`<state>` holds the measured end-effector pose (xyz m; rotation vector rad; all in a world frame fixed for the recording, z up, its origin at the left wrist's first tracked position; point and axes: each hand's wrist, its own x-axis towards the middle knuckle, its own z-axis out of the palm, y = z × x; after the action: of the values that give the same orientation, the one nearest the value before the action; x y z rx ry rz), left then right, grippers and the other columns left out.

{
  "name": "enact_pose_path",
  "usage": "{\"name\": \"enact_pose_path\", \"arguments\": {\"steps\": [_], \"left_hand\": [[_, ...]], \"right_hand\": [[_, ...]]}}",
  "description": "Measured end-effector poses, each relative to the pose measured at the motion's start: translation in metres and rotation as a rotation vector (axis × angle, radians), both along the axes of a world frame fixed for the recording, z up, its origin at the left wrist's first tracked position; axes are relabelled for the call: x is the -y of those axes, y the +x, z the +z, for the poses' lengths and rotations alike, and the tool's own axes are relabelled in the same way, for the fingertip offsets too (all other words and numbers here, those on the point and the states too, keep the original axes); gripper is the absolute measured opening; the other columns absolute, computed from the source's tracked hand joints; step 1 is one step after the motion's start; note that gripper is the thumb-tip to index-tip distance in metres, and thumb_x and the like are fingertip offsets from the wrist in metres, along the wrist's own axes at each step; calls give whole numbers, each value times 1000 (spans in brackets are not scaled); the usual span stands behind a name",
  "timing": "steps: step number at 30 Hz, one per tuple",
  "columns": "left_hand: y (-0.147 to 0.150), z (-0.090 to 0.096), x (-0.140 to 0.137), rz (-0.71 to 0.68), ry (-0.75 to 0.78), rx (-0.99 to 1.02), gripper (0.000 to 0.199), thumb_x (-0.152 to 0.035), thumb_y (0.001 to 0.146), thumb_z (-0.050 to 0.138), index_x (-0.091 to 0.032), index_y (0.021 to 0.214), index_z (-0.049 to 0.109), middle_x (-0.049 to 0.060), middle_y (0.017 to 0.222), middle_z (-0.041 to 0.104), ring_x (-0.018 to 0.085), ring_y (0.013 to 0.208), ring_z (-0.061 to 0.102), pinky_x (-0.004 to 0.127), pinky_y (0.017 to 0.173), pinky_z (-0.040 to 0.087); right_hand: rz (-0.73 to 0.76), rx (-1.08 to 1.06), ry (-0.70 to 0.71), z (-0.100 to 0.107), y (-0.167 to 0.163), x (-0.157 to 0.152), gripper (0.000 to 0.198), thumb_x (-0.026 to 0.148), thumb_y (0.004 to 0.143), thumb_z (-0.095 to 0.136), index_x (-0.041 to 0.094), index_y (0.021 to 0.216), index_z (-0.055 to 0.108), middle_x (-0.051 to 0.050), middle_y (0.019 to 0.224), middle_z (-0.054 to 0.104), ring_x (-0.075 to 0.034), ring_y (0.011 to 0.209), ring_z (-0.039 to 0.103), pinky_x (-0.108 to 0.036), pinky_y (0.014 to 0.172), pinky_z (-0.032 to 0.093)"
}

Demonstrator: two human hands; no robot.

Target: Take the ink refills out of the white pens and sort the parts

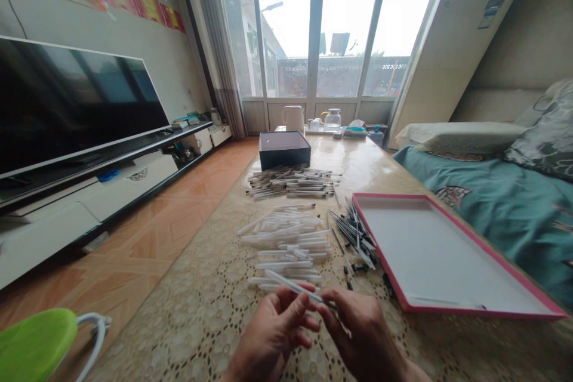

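Observation:
Near the table's front, my left hand (280,325) pinches a white pen barrel (286,282) between thumb and fingers. My right hand (358,325) grips the dark end of the same pen, its fingertips close to the left ones. Just beyond lie rows of white translucent pen barrels (286,239). To their right is a heap of dark thin pen parts (356,233), with small black pieces at its near side. Farther back sits a pile of pens with dark tips (293,182).
A shallow pink-rimmed tray (447,250) at the right holds one pen. Behind the pens stands a dark blue box (285,155). A glass jug (332,118) and a white kettle (293,116) are at the far end. A green seat (38,340) stands lower left.

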<state>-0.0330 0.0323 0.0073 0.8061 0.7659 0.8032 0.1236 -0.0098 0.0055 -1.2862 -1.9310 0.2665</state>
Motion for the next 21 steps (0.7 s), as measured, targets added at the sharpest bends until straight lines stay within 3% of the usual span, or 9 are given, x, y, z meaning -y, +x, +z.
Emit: {"name": "enact_pose_path", "arguments": {"steps": [3,6,9,12,17,21], "left_hand": [[2,-2,-3,86,-78,101,21,-28,70,72,-10,81,67,5,65,65,9,54,60,16,46,46],[-4,0,-13,296,-215,166,9,-18,80,62,-10,79,67,5,66,67,9,54,62,16,47,48],[-12,1,-22,408,-370,257,21,-8,87,46,-10,77,64,7,67,68,8,52,62,15,46,49],[-13,-1,-23,403,-383,293,23,-7,88,43,-8,80,64,7,64,68,8,50,62,15,44,49],[-8,-3,-16,348,-277,233,14,-8,84,51,-8,84,65,8,69,69,11,57,64,18,50,52],[-6,-6,-13,322,-220,170,7,-7,77,60,-9,80,66,6,73,69,13,63,66,20,55,53]], "right_hand": [[19,-86,-67,2,6,-1,21,32,89,42,20,97,58,1,64,59,-14,54,55,-22,53,40],[-203,-234,-119,-2,27,-9,30,37,92,33,19,92,58,2,59,52,-14,51,50,-23,49,39],[-352,-141,-110,-11,48,-22,23,31,91,40,19,90,59,-3,78,58,-17,70,55,-27,64,43],[-324,24,-147,-18,55,-30,18,24,89,41,19,93,58,-6,90,58,-20,84,55,-32,74,42],[-412,181,-234,-22,44,-32,6,23,84,49,20,81,51,-4,78,56,-21,75,55,-32,66,41],[-469,249,-238,-25,40,-35,10,23,82,51,21,74,46,-3,73,53,-21,71,54,-31,62,40]]}}
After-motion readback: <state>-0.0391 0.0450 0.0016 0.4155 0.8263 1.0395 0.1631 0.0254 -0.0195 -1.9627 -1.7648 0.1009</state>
